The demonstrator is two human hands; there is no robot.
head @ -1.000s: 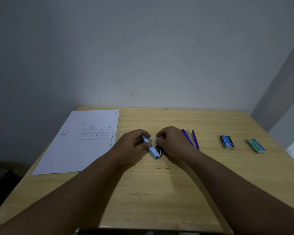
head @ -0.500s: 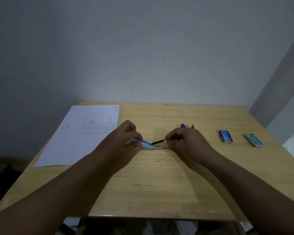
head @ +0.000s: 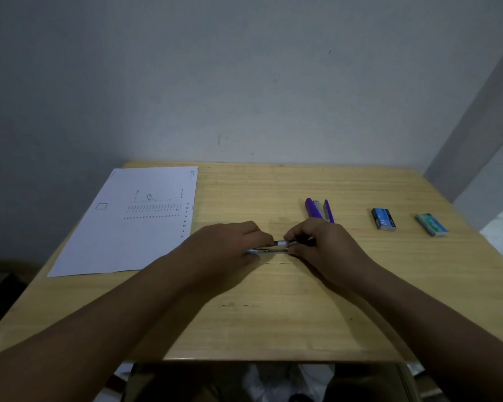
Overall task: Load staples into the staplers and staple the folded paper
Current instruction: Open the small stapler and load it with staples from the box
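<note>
A small light-blue stapler (head: 275, 247) lies low over the middle of the wooden table (head: 273, 329), held from both ends. My left hand (head: 227, 248) grips its left end and my right hand (head: 323, 248) grips its right end; only a short metal and blue stretch shows between the fingers. A purple stapler (head: 317, 209) lies just behind my right hand. A white printed sheet of paper (head: 134, 224) lies flat on the table's left side.
Two staple boxes sit on the right: a dark blue one (head: 384, 219) and a teal one (head: 431, 224) near the right edge. A grey wall stands right behind the table. The front edge is close to my body.
Both hands turned the light-blue stapler from pointing toward me to lying crosswise, then closed in on it. The view shifted slightly; the purple stapler shows more behind my right hand.
</note>
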